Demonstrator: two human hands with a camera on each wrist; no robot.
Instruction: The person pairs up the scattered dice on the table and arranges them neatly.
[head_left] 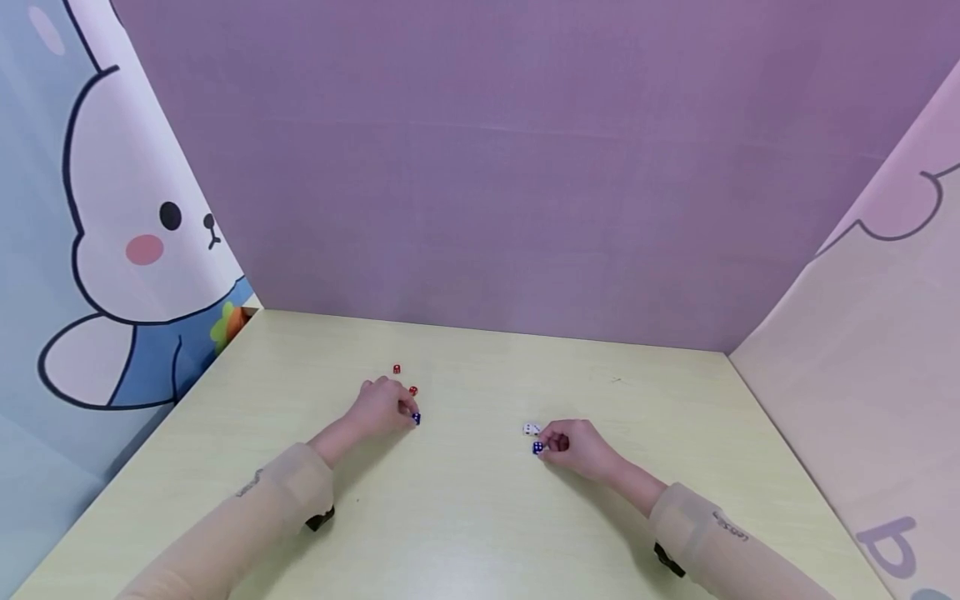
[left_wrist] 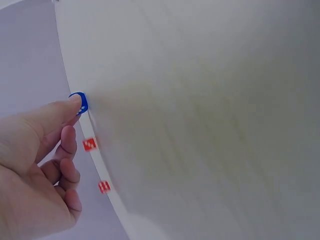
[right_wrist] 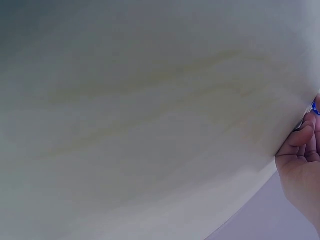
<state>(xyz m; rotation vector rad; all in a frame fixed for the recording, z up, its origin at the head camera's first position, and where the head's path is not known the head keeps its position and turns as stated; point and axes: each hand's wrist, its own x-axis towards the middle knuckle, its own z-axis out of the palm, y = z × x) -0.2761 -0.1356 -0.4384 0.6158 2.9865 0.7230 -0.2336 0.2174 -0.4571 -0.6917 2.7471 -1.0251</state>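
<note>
Between thumb and fingertip my left hand (head_left: 382, 407) pinches a blue die (head_left: 416, 418) with white pips; the left wrist view shows the thumb over the blue die (left_wrist: 82, 103). Just beyond that hand lie two red dice, the nearer red die (head_left: 413, 390) and the farther red die (head_left: 397, 368). On the right, my right hand (head_left: 581, 448) pinches another blue die (head_left: 537, 447) low over the table. White dice (head_left: 531, 429) sit side by side right behind it, close to the fingers. Only a sliver of the right blue die (right_wrist: 315, 107) shows in the right wrist view.
The pale wooden table (head_left: 465, 517) spans the space under both arms. A purple cloth wall (head_left: 525, 183) rises at its back edge. Printed cloth panels stand at the left side (head_left: 142, 208) and the right side (head_left: 877, 333).
</note>
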